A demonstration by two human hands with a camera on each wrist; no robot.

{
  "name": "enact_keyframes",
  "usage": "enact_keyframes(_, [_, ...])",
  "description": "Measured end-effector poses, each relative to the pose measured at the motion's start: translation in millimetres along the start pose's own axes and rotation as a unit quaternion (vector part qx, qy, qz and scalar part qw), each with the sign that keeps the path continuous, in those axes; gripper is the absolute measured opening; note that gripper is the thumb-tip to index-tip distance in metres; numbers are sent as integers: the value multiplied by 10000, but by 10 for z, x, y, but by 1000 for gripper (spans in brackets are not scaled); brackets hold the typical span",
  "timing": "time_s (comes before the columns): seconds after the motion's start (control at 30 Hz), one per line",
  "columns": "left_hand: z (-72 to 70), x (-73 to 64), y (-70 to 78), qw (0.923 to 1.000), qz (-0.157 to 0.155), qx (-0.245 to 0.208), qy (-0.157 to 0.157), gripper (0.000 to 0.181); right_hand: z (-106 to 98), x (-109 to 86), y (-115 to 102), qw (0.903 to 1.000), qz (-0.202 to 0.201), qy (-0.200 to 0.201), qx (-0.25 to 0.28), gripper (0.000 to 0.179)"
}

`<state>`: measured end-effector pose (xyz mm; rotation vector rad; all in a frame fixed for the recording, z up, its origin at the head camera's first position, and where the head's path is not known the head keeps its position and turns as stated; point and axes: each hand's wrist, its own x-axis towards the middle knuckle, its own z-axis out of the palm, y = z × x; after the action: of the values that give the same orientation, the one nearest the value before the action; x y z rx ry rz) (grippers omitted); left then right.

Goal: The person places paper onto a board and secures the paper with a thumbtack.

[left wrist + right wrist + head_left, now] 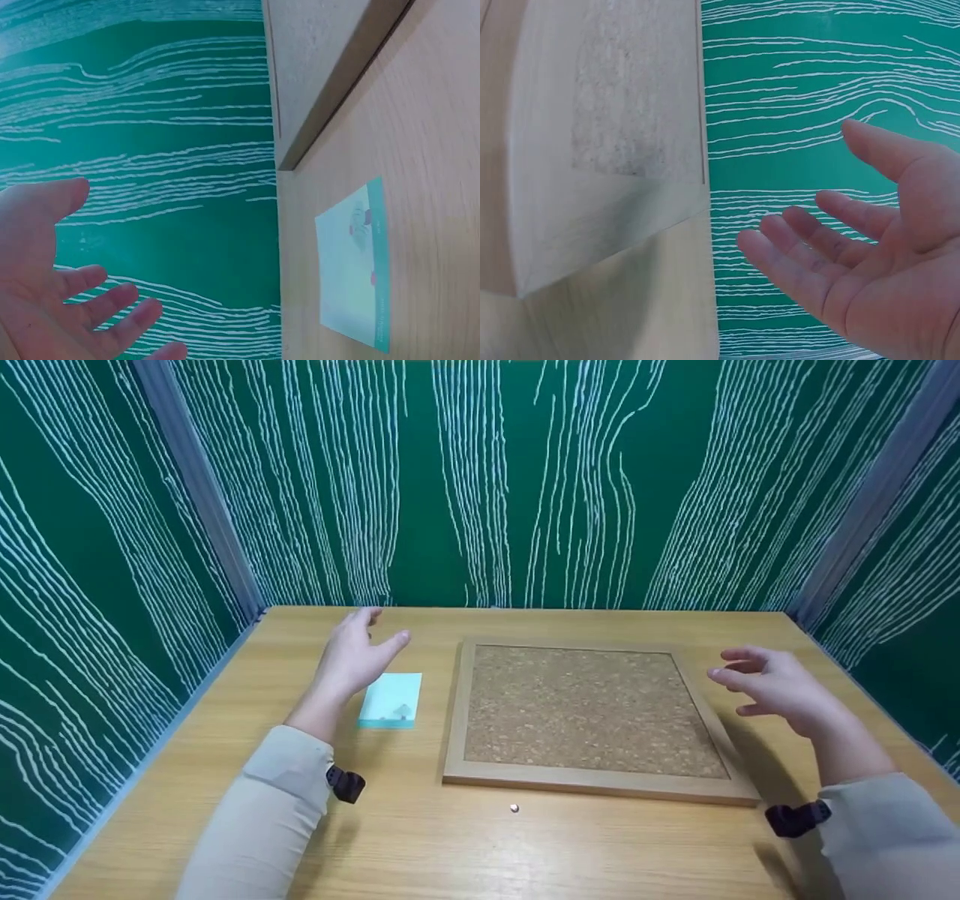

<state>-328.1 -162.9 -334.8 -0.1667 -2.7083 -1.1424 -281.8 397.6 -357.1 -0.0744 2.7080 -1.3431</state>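
Observation:
A cork board (585, 712) in a light wooden frame lies flat on the table. To its left is a pad of pale turquoise sticky notes (391, 699) with a small printed picture near its front edge. My left hand (358, 656) hovers above and just left of the pad, thumb and fingers spread, holding nothing. On the other side, my right hand (780, 686) is raised beside the board's right edge, its fingers loosely bent and nothing in them. A tiny shiny round thing (514, 808), perhaps a thumbtack, sits on the table in front of the board.
The wooden table (405, 825) carries all of this. Green panels (420, 495) with wavy white lines rise at its back and sides, joined by grey corner posts (199, 487). Dark wrist cameras (346, 784) sit at both sleeve cuffs.

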Motion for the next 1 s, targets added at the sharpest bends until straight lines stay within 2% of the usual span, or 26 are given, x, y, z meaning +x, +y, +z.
enact_keyframes(0.13, [16, 36, -54, 9998, -200, 32, -33, 75, 19, 17, 65, 9994, 164, -196, -242, 86])
enact_keyframes(0.3, [19, 61, -109, 9985, -507, 148, -109, 77, 27, 32, 111, 9948, 451, -634, -659, 89])
enact_keyframes(0.47, [7, 73, -151, 9973, -664, 213, -242, 79, 38, 64, 158, 9914, 601, -847, -795, 84])
enact_keyframes(0.63, [7, 81, -177, 9968, -672, 293, -321, 81, 75, 88, 219, 9891, 659, -991, -861, 75])
enact_keyframes(0.83, [4, 75, -178, 9959, -715, 397, -375, 80, 148, 104, 264, 9855, 499, -1237, -1046, 75])
enact_keyframes(1.0, [6, 72, -167, 9948, -820, 422, -427, 82, 178, 116, 266, 9835, 419, -1226, -1260, 74])
